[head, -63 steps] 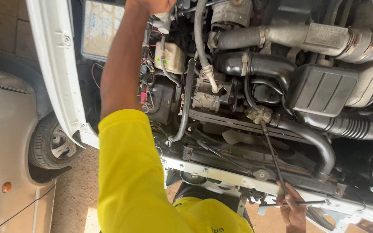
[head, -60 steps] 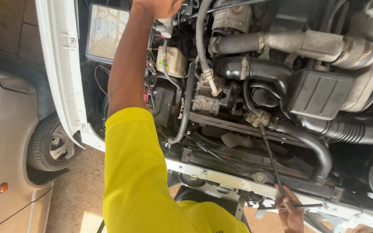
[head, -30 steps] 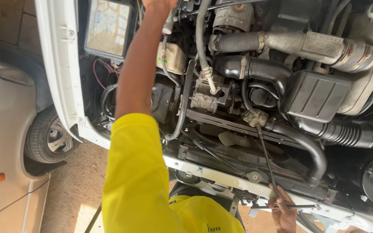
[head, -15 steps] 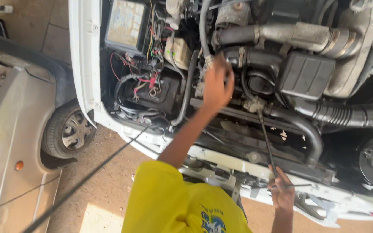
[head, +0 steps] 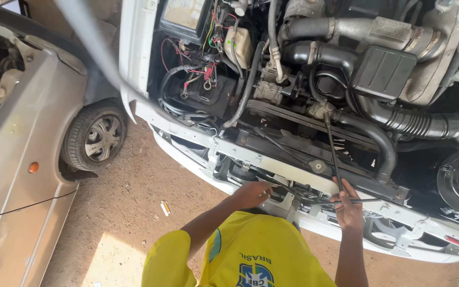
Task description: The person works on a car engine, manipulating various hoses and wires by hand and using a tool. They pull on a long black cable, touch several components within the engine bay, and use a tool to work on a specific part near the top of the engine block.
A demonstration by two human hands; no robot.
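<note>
The right hand (head: 348,204) is wrapped around the lower end of a long thin metal rod (head: 331,149), which runs up and away from it into the engine bay to a hose clamp (head: 320,109) beside the black air box (head: 383,72). The left hand (head: 253,194) rests with fingers curled on the white front crossmember (head: 272,162); whether it grips anything I cannot tell. Far above the left hand sits a pale fluid reservoir (head: 238,45), its fill level unreadable. Well to the left of that hand stands a silver car (head: 22,159).

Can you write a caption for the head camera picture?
Right hand grips a long rod; left hand rests on the white car's front.
</note>
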